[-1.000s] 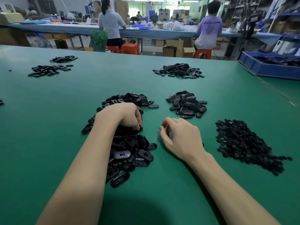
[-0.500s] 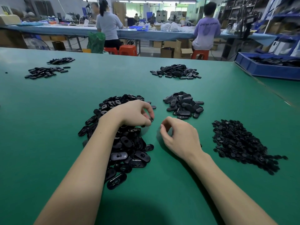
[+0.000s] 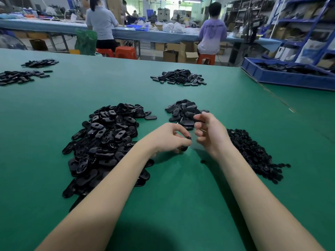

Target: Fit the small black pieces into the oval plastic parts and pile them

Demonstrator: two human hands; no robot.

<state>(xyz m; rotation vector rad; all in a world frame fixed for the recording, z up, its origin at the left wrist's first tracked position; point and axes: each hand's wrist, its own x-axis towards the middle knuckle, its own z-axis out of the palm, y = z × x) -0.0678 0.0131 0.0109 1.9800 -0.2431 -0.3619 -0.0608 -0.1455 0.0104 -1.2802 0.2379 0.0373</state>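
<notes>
L hand point(image 3: 168, 137) pinches oval part point(image 3: 184, 146), just beside R hand point(image 3: 210, 132).

Brightness: the hall is evenly and well lit, with the far doorway point(image 3: 170, 4) nearly washed out.
Source: light falls from above and behind (a broad soft shadow point(image 3: 145, 230) darkens the green table point(image 3: 208, 205) at the lower edge).
Shadows: soft ones lie under both forearms and beside the hands.
Glare: small glints sit on the glossy oval parts pile point(image 3: 107, 134).
Blur: the right hand point(image 3: 211, 134) is smeared at its fingertips; background workers are soft.
Distortion: wide-angle bending curves the table's far edge and tilts the shelves point(image 3: 299, 20).
</notes>
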